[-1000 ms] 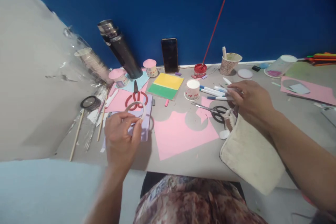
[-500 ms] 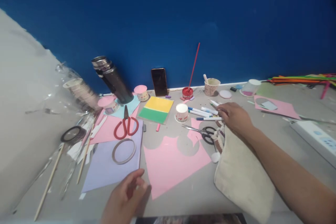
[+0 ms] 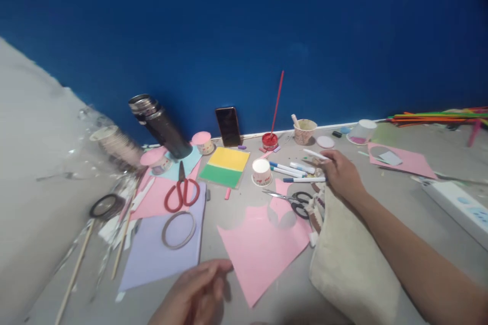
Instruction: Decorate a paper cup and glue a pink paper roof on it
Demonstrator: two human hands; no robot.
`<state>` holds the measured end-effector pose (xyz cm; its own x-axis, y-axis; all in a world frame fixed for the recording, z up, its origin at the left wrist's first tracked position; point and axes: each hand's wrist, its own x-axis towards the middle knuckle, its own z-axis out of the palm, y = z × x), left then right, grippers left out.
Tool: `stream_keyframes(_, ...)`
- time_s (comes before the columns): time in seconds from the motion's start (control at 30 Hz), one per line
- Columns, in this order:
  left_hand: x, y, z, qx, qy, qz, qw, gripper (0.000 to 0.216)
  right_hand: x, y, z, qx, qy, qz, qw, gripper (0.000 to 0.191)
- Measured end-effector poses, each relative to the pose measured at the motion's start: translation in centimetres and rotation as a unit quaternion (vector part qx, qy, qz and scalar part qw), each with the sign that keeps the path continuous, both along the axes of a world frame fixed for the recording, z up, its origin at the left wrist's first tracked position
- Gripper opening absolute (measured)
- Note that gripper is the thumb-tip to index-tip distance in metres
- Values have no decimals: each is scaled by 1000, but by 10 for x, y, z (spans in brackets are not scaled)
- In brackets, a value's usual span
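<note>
My left hand [image 3: 198, 294] hovers low at the table's front edge, fingers loosely apart and holding nothing, its fingertips just short of the near corner of a cut pink paper sheet [image 3: 263, 254]. A tape ring [image 3: 178, 230] lies flat on a lilac sheet [image 3: 152, 259] beyond it. My right hand [image 3: 341, 175] is further back, fingers closed round a white marker [image 3: 314, 155], among several blue-capped markers [image 3: 290, 168]. Under my right forearm lies a cream cloth pouch [image 3: 351, 264]. Black scissors [image 3: 295, 198] lie just left of the pouch's mouth.
Red scissors [image 3: 183, 193], a small paper cup [image 3: 262, 171], a yellow-green pad [image 3: 224, 166], a dark flask [image 3: 160, 126], a phone [image 3: 227, 126] and a red paint pot [image 3: 270, 139] stand toward the blue wall. A dark tape roll [image 3: 103, 205] lies left, a white power strip [image 3: 457, 203] right.
My left hand put the tape ring down on the lilac sheet and drew back to the front edge. The pink sheet has turned slightly. The view has tilted up.
</note>
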<state>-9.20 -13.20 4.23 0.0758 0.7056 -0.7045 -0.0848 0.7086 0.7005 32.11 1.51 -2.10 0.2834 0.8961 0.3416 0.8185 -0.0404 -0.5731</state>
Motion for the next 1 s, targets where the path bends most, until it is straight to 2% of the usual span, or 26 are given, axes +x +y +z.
stream_keyframes(0.07,6,16,11,72,126,-66,987,41,1,0,0,-3,21,0,1000,36)
stream_keyframes(0.1,10,28,16,128,211,-100,964,36,1,0,0,-3,32,2,999,35)
stream_keyframes(0.13,14,42,20,187,297,-136,926,31,1,-1,0,-4,39,5,999,34)
stream_keyframes(0.2,25,74,23,271,452,-181,830,21,0,-2,0,-6,53,10,999,34)
stream_keyframes(0.27,38,105,19,280,572,-197,745,18,-3,-4,1,-9,67,17,998,32)
stream_keyframes(0.3,44,118,15,270,594,-227,723,20,-4,-5,1,-10,74,19,997,31)
stream_keyframes(0.37,52,137,6,262,596,-258,714,17,-6,-7,2,-4,85,22,996,29)
stream_keyframes(0.47,56,147,-3,259,586,-280,715,15,-8,-9,4,9,93,28,995,27)
stream_keyframes(0.63,46,132,-2,279,548,-285,735,18,-21,-22,16,-5,133,73,988,25)
stream_keyframes(0.7,44,123,-1,296,526,-262,753,18,-33,-31,22,-16,144,112,983,26)
stream_keyframes(0.77,44,116,-2,298,522,-226,767,16,-46,-40,26,0,99,177,979,25)
stream_keyframes(0.83,48,114,-3,281,534,-223,766,21,-56,-45,26,17,44,245,968,26)
stream_keyframes(0.9,53,116,-4,270,539,-262,754,19,-59,-44,23,25,10,282,959,28)
stream_keyframes(1.0,59,122,-5,288,521,-309,742,14,-55,-38,15,19,-13,281,959,30)
